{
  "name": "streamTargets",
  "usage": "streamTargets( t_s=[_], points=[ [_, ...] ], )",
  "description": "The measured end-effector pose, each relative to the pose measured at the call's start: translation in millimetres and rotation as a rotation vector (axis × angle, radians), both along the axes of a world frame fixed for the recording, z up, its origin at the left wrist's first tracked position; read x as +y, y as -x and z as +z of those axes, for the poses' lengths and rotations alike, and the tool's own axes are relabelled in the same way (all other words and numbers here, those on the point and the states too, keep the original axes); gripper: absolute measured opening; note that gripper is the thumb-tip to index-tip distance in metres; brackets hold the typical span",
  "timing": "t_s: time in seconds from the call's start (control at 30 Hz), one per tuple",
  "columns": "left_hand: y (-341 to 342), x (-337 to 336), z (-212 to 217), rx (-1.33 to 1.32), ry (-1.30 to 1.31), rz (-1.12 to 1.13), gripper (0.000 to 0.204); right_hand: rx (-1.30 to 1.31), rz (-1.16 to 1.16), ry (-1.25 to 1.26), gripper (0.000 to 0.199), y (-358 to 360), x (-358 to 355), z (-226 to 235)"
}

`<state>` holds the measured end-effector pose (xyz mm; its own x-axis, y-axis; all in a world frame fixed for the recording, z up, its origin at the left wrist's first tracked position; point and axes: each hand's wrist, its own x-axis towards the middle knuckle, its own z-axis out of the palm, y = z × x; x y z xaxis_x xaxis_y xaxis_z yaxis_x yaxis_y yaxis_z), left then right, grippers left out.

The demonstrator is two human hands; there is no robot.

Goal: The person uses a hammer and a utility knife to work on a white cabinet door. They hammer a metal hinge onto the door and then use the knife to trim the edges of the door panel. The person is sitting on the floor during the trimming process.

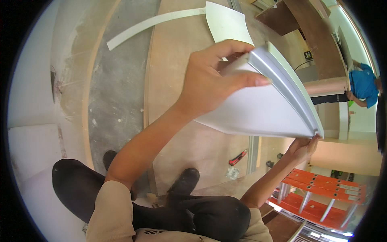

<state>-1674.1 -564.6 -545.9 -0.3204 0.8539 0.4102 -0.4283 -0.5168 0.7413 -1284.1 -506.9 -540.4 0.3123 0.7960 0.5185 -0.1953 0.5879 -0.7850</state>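
Up in front of me is a white panel [250,109] with a silver metal channel [284,88] along one edge. My left hand [213,76] grips its upper corner, thumb lying on the panel by the channel's end and fingers curled over the far side. At the other end of the channel, my right hand [303,148] pinches the panel's corner between thumb and fingers. The panel is tilted, and its underside is hidden.
Below lie brown boards [173,72], a white sheet [229,22], a long white strip [157,20] and a red utility knife [238,157]. An orange ladder [322,185] lies at right. A person in a blue shirt [363,84] is farther off.
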Motion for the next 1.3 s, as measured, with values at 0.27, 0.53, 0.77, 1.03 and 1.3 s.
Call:
streamTargets(
  t_s=[0.27, 0.53, 0.77, 1.03, 1.3],
  points=[
    [-5, 16, -11, 0.337, -0.232, 0.104, 0.035, -0.156, 0.046, 0.164, 0.055, -25, -27, 11],
    [0, 19, -9, 0.262, -0.241, 0.011, 0.029, -1.432, -0.146, -0.094, 0.093, 137, -59, 187],
    [11, 19, -22, 0.247, -0.241, -0.073, 0.035, -1.974, 0.458, 0.226, 0.056, 273, -34, 184],
    [25, 19, -35, 0.302, -0.244, -0.169, 0.041, -1.876, 0.531, -0.009, 0.047, 259, -16, 154],
    [21, 19, -33, 0.306, -0.306, -0.147, 0.048, -1.949, 0.435, -0.071, 0.052, 259, -23, 150]
  ],
)
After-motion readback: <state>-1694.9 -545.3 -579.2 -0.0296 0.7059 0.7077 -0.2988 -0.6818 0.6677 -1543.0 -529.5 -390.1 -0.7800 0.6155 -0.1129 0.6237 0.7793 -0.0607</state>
